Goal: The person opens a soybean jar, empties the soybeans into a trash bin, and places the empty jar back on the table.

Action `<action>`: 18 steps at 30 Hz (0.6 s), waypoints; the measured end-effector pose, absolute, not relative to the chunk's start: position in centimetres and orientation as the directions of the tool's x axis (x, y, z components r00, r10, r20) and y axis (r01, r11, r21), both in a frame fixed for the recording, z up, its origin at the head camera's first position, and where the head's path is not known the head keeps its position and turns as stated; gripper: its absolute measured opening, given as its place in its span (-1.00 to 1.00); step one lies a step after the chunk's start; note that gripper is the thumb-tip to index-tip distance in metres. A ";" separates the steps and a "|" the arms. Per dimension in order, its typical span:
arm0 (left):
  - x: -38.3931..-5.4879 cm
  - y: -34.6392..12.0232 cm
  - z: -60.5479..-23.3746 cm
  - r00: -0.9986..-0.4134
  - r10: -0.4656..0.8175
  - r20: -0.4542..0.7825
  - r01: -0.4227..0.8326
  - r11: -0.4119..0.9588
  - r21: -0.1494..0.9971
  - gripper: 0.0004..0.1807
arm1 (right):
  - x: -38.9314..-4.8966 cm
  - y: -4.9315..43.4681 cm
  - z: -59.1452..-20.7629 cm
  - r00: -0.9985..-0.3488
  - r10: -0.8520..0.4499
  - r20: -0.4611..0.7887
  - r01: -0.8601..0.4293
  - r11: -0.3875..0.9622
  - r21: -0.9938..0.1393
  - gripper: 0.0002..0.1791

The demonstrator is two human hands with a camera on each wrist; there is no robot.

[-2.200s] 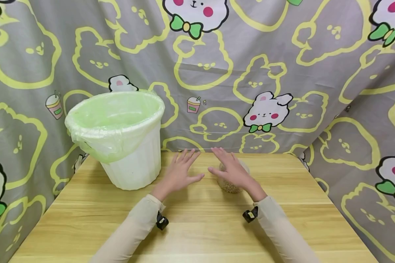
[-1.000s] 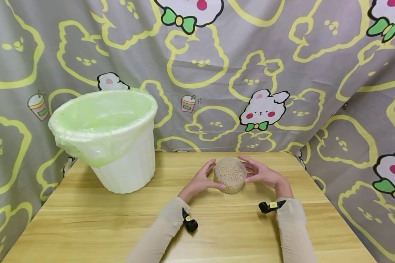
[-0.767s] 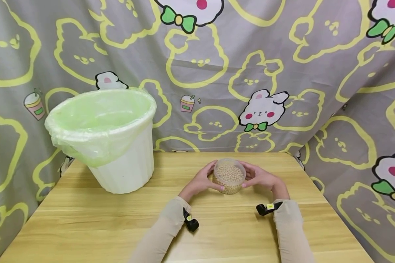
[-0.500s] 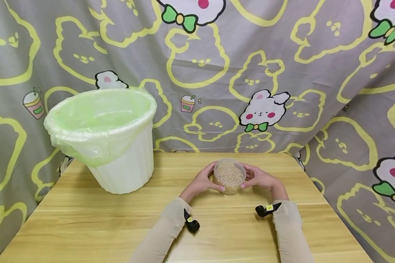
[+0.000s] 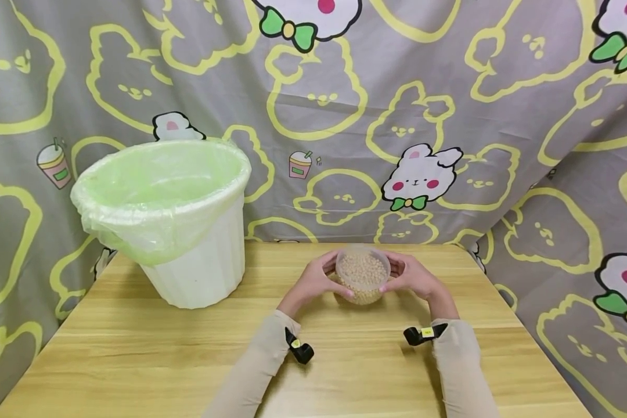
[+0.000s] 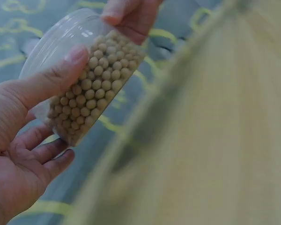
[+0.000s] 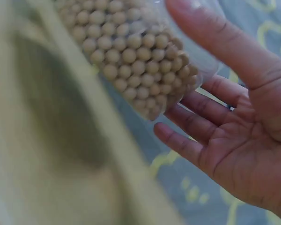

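Observation:
A clear round plastic tub (image 5: 364,288) of soybean-like beige balls (image 5: 363,268) is held between both hands, a little above the table. My left hand (image 5: 316,280) grips its left side, thumb across the near wall and fingers around the far side. On the right, my right hand (image 5: 417,280) holds it the same way. Both wrist views show a gap between the tub's base and the wooden surface, with the thumbs pressed on the wall and the fingers behind. In the left wrist view, the beige balls (image 6: 96,79) fill the lower part of the tub.
A large white bin (image 5: 204,273) stands at the left of the wooden table (image 5: 188,360), lined with a pale green plastic bag (image 5: 162,226) folded over its rim. A grey cartoon-print curtain (image 5: 230,87) hangs behind the table and along its sides.
Both hands came in from spread positions and took hold of the tub on its two sides. Since half a second ago, the tub has risen slightly off the table.

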State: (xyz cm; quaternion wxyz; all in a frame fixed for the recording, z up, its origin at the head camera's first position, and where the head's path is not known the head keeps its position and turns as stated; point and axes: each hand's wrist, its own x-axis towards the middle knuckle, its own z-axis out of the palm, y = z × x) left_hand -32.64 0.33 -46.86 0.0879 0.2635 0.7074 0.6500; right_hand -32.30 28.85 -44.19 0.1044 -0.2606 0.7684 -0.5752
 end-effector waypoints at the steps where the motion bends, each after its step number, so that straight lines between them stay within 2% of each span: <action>1: -32.6 0.0 -46.1 -0.841 0.487 0.237 0.280 0.015 0.960 0.15 | -32.1 28.5 -43.6 -0.842 -0.515 0.159 -0.292 0.188 -0.938 0.04; 10: -31.8 -3.2 -39.9 -0.795 0.442 0.415 0.459 -0.009 0.888 0.08 | -31.6 23.7 -38.6 -0.812 -0.502 0.296 -0.354 0.021 -0.935 -0.02; 18: -31.4 -5.6 -36.8 -0.800 0.375 0.468 0.501 -0.010 0.865 0.01 | -31.2 19.5 -36.3 -0.818 -0.476 0.322 -0.361 -0.011 -0.932 -0.09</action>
